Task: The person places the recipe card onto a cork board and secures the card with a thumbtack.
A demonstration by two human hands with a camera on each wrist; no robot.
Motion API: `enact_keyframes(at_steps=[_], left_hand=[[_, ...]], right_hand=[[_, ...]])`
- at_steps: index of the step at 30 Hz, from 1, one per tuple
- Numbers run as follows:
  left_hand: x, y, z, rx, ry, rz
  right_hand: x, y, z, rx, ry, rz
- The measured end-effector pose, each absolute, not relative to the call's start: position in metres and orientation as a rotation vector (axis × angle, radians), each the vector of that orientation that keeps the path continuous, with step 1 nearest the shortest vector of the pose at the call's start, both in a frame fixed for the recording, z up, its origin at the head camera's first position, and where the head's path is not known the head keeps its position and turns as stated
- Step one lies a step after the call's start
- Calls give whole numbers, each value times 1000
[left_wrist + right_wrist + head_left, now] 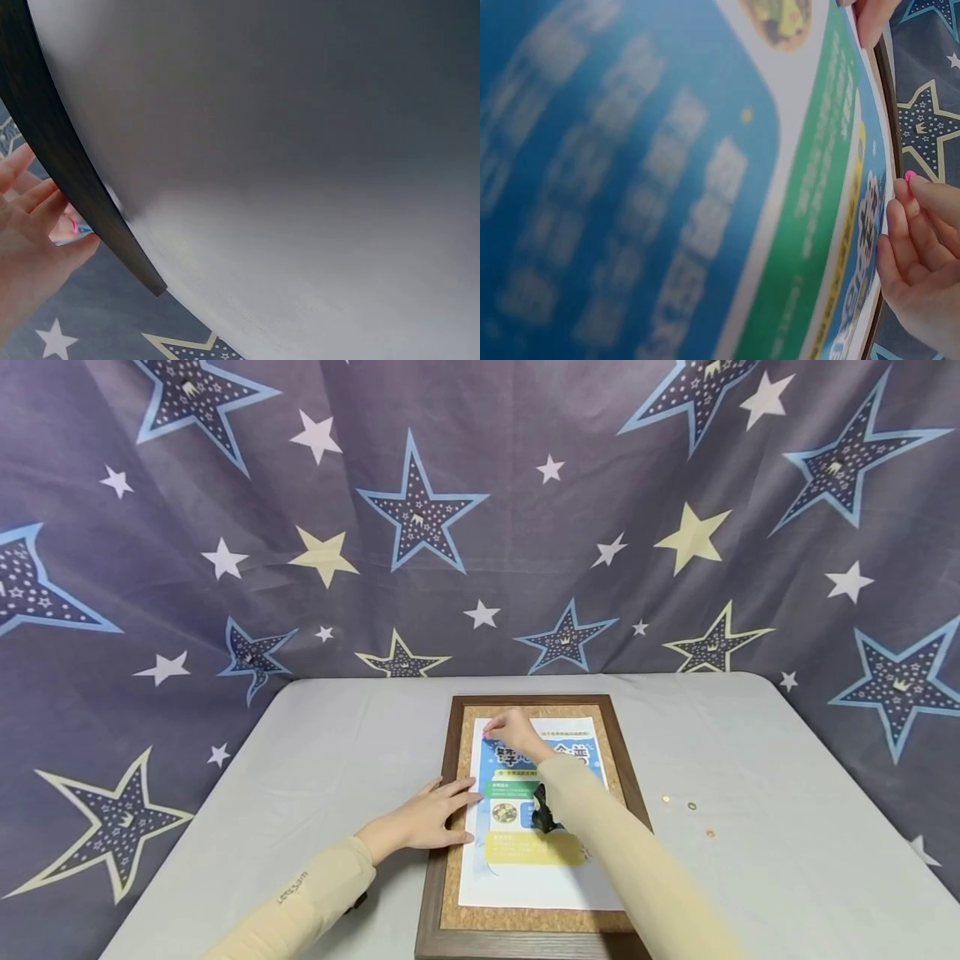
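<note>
A printed poster (pixel 540 889) with blue, green and yellow blocks lies on a cork board (pixel 480 920) in a dark brown wooden frame (pixel 525 943). At the poster's upper left corner, my right hand (pixel 519 732) pinches a small pink push pin (pixel 910 175) between thumb and fingertip. Whether its point has entered the cork is hidden. Lower down, my left hand (pixel 427 817) rests across the frame's left side, spread fingers touching the poster's left edge. In the left wrist view that hand (pixel 34 236) shows beside the dark frame side (pixel 82 165).
Three small round brass-coloured pieces (pixel 692 806) lie on the grey tabletop (pixel 750 893) to the right of the board. A star-patterned dark curtain (pixel 480 527) hangs behind the table. A black wrist camera (pixel 542 814) on the right wrist covers part of the poster.
</note>
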State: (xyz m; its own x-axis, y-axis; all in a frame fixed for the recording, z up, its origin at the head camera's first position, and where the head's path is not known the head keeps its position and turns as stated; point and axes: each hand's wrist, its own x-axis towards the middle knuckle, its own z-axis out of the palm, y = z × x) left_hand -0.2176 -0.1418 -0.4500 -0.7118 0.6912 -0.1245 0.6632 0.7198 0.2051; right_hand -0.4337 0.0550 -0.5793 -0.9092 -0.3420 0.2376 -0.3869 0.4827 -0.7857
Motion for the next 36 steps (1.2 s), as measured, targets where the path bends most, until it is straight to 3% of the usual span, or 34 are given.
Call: enact_keyframes(at_steps=[9,11,16,19,28,36], left_hand=[[-221,-142,-449,1111,2732,245],[-222,-142,-449,1112,2731,240],[-223,-141,-450,1109,2731,234],[-224,-141,-451,1106,2733,230],[-224,-140,-451,1106,2732,230],[-227,-140,-452,1102,2737,237]], right_hand=[[-420,44,-549,529,-2714,1475],[-438,40,-571,467,-2731,1427],[-512,39,-667,471,-2668,1414],[-521,41,-681,486,-2644,1460],[-455,37,-608,365,-2664,1430],[-450,35,-603,356,-2674,1448]])
